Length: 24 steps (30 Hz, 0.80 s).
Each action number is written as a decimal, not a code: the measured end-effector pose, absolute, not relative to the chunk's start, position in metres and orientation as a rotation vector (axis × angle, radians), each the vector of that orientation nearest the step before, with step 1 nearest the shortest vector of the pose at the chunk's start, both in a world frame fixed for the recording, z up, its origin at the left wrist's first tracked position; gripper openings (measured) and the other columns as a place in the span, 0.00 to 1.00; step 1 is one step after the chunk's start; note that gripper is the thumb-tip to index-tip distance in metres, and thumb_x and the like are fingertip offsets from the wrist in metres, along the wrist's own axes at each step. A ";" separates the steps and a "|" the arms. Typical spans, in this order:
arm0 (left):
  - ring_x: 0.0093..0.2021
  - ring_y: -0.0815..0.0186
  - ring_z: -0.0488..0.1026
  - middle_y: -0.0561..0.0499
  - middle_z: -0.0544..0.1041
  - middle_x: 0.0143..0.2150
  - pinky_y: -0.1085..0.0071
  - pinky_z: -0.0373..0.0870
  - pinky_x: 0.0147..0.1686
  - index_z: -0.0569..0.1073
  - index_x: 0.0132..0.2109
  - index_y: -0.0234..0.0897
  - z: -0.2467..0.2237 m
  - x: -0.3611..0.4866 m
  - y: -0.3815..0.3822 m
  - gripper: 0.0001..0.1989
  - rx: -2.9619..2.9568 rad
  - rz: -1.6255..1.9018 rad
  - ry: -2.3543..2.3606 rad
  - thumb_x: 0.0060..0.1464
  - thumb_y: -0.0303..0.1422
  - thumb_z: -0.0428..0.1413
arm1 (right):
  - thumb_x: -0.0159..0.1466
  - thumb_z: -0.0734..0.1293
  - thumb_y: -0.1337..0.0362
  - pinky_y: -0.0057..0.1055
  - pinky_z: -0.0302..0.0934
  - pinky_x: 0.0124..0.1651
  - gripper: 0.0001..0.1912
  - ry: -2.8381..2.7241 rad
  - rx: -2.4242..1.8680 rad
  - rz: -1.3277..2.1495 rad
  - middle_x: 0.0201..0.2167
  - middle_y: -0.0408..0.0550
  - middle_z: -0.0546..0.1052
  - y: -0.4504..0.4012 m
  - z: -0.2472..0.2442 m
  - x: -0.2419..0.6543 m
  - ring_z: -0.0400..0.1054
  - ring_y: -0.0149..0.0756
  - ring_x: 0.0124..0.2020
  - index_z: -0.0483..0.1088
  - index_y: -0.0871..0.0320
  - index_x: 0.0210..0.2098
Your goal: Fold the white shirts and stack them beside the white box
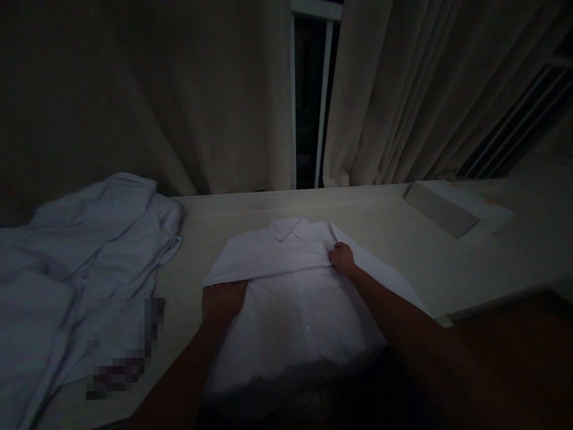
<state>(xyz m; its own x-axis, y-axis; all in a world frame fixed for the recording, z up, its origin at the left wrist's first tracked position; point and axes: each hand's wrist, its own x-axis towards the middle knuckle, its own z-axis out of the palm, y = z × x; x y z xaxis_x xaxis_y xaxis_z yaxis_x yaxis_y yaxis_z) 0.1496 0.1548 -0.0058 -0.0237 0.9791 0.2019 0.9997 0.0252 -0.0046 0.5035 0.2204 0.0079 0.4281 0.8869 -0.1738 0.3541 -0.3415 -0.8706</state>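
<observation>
A white collared shirt (280, 322) lies front up on a pale wooden surface (385, 221), its lower end at the near edge. One sleeve is folded across the chest below the collar, from left to right. My right hand (342, 258) pinches the end of that sleeve near the shoulder on the right. At the left side of the shirt, my left hand (225, 298) reaches under the folded sleeve. Its fingertips are hidden beneath the cloth. The other sleeve stretches out to the right, partly behind my right forearm.
A heap of white clothes (98, 239) covers the left part of the surface. On the right lies a flat white and grey item (443, 209). Long curtains (380, 89) hang behind, parted at a dark window.
</observation>
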 end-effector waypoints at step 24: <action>0.50 0.53 0.70 0.37 0.74 0.49 0.59 0.65 0.53 0.69 0.53 0.30 -0.004 0.122 0.122 0.23 -2.031 -0.628 -2.152 0.59 0.40 0.44 | 0.55 0.62 0.71 0.30 0.62 0.40 0.15 -1.406 -2.160 0.424 0.40 0.57 0.77 0.223 0.024 0.539 0.71 0.42 0.43 0.71 0.60 0.41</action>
<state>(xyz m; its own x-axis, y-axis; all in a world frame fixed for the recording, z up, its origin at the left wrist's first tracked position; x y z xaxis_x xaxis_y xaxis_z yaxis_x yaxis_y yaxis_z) 0.1219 0.1224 -0.0036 -0.0947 0.9279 0.3607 0.9762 0.0155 0.2165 0.5392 0.2225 0.0242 0.4111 0.9113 0.0217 0.7471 -0.3232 -0.5808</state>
